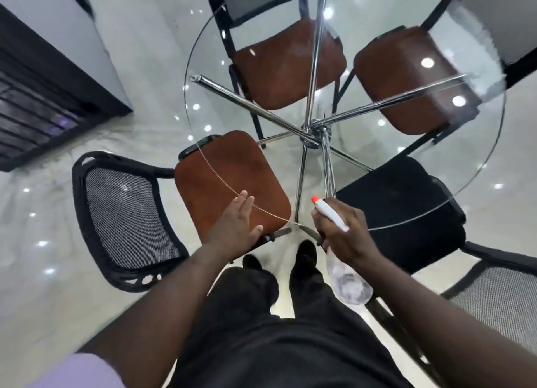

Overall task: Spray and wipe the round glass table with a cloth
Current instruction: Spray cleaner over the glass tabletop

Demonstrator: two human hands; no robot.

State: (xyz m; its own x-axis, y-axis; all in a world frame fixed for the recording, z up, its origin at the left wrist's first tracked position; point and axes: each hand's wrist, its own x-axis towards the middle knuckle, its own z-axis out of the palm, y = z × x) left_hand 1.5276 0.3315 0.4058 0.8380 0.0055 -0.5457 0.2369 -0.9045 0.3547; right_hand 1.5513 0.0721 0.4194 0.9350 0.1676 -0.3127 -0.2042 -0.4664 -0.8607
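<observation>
glass surface (pixel 453 161) ahead, spray bottle (pixel 348 283) in your right grip (pixel 345 230)

the round surface's near rim runs under both your hands. your right grip is curled round the bottle; your left grip (pixel 235 222) lies flat, fingers straight, at the rim above a brown chair seat (pixel 232 178). black chair (pixel 406 201) crowds the right; floor (pixel 130 126) opens left.

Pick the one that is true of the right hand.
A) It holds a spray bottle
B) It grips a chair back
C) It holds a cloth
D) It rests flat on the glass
A: the right hand is curled round the spray bottle, whose orange nozzle points over the glass table.
</observation>
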